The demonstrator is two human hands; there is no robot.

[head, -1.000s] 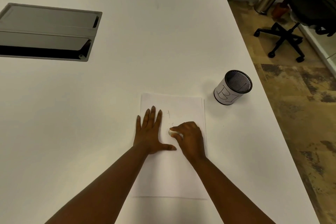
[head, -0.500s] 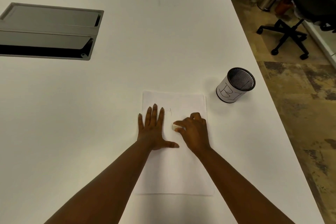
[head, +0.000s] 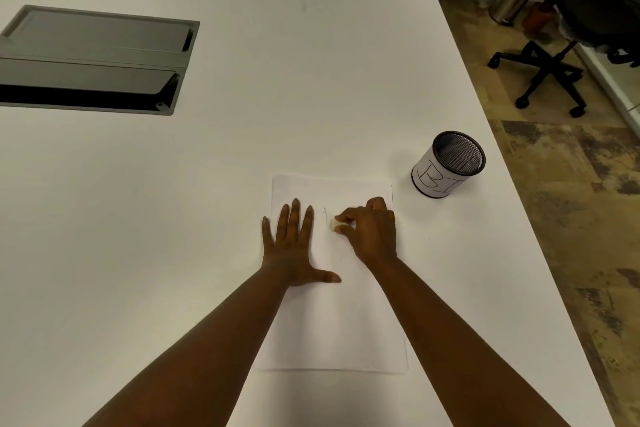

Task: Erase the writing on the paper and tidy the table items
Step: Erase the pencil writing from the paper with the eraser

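Lying in the lower centre of the frame, one sheet of paper is seen flat on the white table. A faint pencil mark remains near its upper middle; it cannot be read. One small white eraser is pinched between the thumb and fingertips of the right hand and is pressed against the sheet just below that mark. The left hand is laid flat on the sheet's left part, fingers extended and slightly spread, thumb out to the right. One black mesh cup stands upright at centre right, just beyond the sheet's upper right corner; a white wrap on it is hand-lettered "BI". No contents can be made out inside. One grey hatch is set into the tabletop at upper left.
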